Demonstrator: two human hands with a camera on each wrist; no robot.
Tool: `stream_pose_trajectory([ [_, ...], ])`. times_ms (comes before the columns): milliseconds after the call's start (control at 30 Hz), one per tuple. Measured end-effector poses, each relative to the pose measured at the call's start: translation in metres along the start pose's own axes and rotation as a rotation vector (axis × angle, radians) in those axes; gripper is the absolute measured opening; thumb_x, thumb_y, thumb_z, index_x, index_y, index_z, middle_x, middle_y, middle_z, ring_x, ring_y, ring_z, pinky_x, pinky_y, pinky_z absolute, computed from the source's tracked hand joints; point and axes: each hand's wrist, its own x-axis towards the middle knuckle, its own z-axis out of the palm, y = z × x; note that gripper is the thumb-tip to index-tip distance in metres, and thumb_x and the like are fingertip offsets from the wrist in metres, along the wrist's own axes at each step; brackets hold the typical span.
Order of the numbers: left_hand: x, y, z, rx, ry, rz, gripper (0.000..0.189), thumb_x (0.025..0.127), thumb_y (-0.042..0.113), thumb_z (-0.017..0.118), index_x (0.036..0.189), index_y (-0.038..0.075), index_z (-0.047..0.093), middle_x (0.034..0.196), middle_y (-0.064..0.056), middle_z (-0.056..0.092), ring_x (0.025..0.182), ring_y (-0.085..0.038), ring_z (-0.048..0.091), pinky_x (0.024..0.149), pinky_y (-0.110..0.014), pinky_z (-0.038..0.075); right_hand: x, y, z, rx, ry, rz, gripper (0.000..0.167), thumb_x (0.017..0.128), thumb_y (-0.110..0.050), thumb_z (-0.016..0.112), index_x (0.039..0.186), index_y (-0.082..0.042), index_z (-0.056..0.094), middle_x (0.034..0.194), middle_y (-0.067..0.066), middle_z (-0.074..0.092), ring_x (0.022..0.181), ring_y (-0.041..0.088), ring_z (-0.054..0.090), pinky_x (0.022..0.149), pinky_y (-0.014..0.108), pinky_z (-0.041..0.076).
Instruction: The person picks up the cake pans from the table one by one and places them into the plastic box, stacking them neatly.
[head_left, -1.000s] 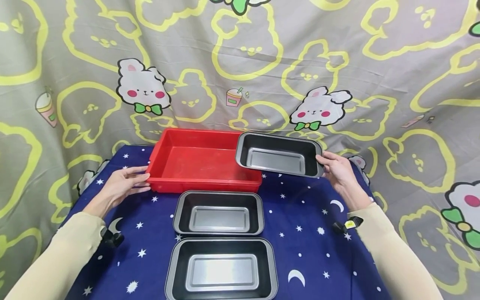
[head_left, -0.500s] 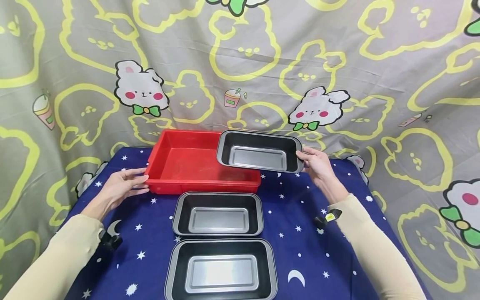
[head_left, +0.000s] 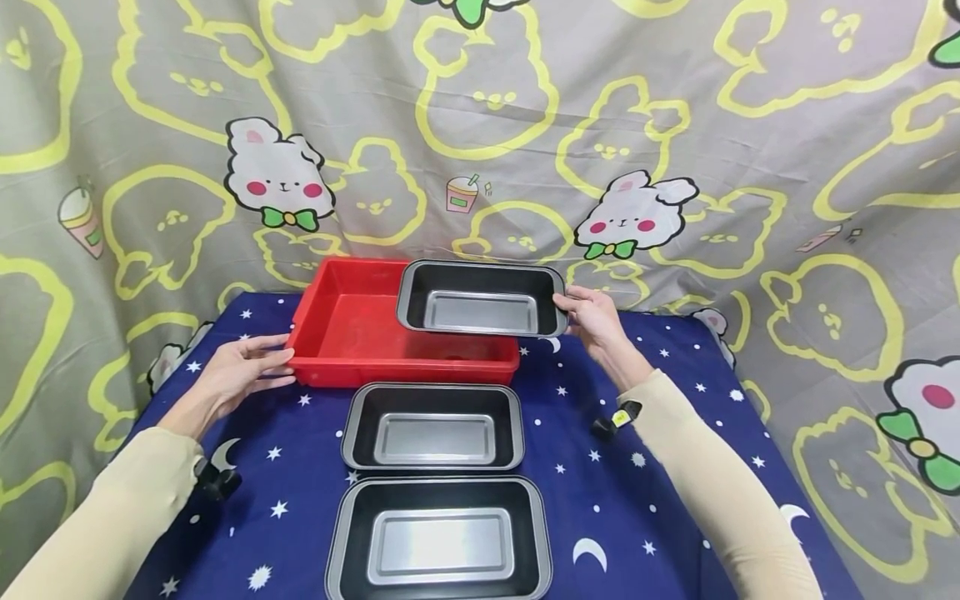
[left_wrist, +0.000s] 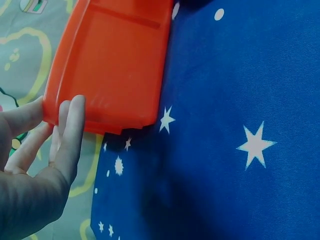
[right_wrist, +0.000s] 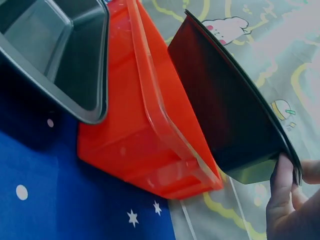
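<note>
My right hand (head_left: 596, 321) pinches the right end of a dark loaf pan (head_left: 480, 312), thumb at the rim and fingers behind it. This loaf pan (right_wrist: 227, 107) is over the right part of a shallow red plastic bin (head_left: 352, 325), close above its rim in the right wrist view. My left hand (head_left: 232, 375) touches the front left corner of the bin, its fingers nearly straight. In the left wrist view those fingers (left_wrist: 72, 135) lie against the bin's outer wall (left_wrist: 117, 70). The bin's visible floor holds nothing.
Two more loaf pans stand in front of the bin, a middle pan (head_left: 435, 437) and a front pan (head_left: 441, 542). A blue cloth with stars and moons (head_left: 600, 500) covers the table. A patterned curtain (head_left: 510, 100) hangs right behind the bin.
The right hand has carried its loaf pan leftward, from beside the bin's right end to farther over the bin. The left hand has stayed at the bin's corner.
</note>
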Motion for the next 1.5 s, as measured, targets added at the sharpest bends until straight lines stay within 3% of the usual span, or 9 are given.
stream_pose_trajectory([
  [367,-0.001,-0.003,-0.004,-0.022,-0.006,-0.001,0.079,0.103,0.006,0.067,0.163,-0.012,0.019,0.101,0.017,0.075,0.087,-0.012,0.08,0.083,-0.035,0.069,0.011,0.002,0.037,-0.067,0.004,-0.008,0.046,0.101,-0.007,0.067,0.144,0.004,0.055,0.08,-0.009,0.065,0.063,0.005,0.061,0.052,0.019,0.053],
  [667,0.0,-0.004,-0.007,-0.075,-0.014,-0.012,0.081,0.102,0.007,0.069,0.163,-0.01,0.02,0.1,0.016,0.076,0.088,-0.014,0.08,0.081,-0.033,0.069,0.019,0.005,0.065,-0.049,-0.023,-0.012,0.034,0.1,-0.005,0.068,0.132,0.004,0.06,0.075,-0.006,0.067,0.059,0.006,0.061,0.048,0.019,0.054],
  [967,-0.003,-0.003,-0.004,-0.077,-0.012,-0.013,0.076,0.101,0.007,0.07,0.162,-0.008,0.025,0.1,0.016,0.076,0.089,-0.014,0.08,0.082,-0.034,0.069,0.023,0.012,0.088,-0.048,-0.03,0.009,0.024,0.098,-0.004,0.069,0.122,0.0,0.063,0.064,-0.006,0.059,0.049,0.005,0.053,0.044,0.018,0.052],
  [1233,-0.002,-0.001,0.0,-0.024,-0.004,-0.018,0.081,0.103,0.008,0.067,0.164,-0.01,0.018,0.1,0.019,0.074,0.089,-0.011,0.079,0.084,-0.034,0.069,0.026,0.024,0.102,-0.058,-0.055,0.01,0.023,0.098,-0.005,0.07,0.12,0.001,0.068,0.076,-0.002,0.066,0.057,0.008,0.061,0.047,0.02,0.054],
  [1500,0.001,-0.001,0.0,-0.011,-0.006,-0.024,0.081,0.103,0.009,0.068,0.164,-0.009,0.017,0.102,0.019,0.073,0.089,-0.01,0.078,0.085,-0.034,0.068,0.031,0.035,0.115,-0.067,-0.054,0.024,0.026,0.098,-0.006,0.07,0.124,0.0,0.07,0.1,0.012,0.072,0.072,0.018,0.071,0.052,0.022,0.059],
])
